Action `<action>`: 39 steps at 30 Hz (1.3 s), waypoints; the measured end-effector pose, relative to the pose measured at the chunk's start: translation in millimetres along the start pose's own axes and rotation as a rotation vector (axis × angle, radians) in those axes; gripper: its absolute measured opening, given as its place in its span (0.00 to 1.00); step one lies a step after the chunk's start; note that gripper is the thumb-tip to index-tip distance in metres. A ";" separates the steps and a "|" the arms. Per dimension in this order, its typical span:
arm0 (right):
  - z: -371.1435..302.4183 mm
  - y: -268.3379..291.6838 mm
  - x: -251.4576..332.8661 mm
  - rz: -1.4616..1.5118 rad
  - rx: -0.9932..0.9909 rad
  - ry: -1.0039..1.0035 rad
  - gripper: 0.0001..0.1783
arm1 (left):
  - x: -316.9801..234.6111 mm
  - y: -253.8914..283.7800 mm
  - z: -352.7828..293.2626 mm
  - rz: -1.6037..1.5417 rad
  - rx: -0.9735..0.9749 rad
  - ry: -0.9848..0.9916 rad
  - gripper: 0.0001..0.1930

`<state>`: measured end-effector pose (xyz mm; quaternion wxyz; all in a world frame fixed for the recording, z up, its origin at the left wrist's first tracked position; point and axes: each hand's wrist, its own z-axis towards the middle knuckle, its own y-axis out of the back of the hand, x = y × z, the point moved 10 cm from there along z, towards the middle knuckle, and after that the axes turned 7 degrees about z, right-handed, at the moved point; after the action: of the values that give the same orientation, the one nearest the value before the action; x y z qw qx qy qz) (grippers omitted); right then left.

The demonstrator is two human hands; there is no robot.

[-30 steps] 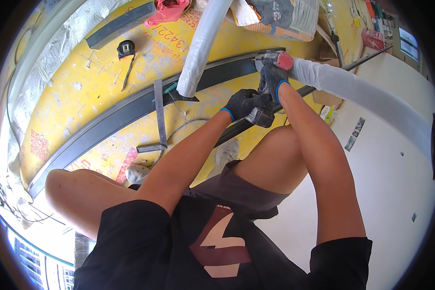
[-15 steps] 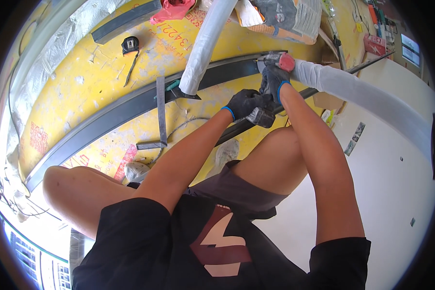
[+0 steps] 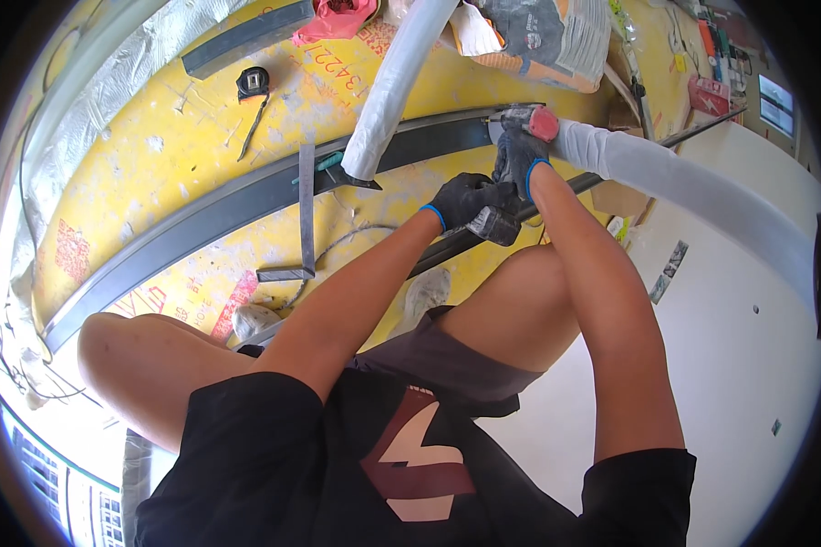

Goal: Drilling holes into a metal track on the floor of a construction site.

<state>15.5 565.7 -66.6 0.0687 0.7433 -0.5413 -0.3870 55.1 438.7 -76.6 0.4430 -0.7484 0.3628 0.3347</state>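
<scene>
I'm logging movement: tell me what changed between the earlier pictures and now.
Only the view shifted slightly: the black tape measure sits further right in it. Nothing visibly grasped or released: the black-gloved left hand and right hand stay on the red-and-grey power drill.

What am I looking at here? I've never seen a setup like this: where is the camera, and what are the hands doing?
There is no machine arm; these are a person's own hands, in dark gloves with blue cuffs. The view comes from a wide fisheye camera on the person's head, looking down, so straight edges appear bent.

The right hand grips a power drill, and the left hand holds its lower part by the battery. The drill's front end is at a long dark metal strip.

On the yellow surface also lie a black tape measure and a grey L-shaped piece.
</scene>
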 end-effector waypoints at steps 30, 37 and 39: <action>-14.4 -50.3 -77.7 1.400 -0.601 -0.064 0.18 | -32.5 -27.8 6.5 -0.021 0.043 -0.060 0.29; -32.6 18.2 -16.3 1.777 -0.087 -0.381 0.21 | -2.7 0.8 -4.0 -0.023 0.004 0.019 0.26; -34.0 10.9 -33.7 1.740 -0.211 -0.432 0.20 | -8.7 -9.2 -0.4 -0.045 0.031 0.007 0.26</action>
<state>25.6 579.4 -20.6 0.3019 -0.0280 -0.8752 -0.3769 58.4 443.6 -65.4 0.4605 -0.7508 0.3524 0.3162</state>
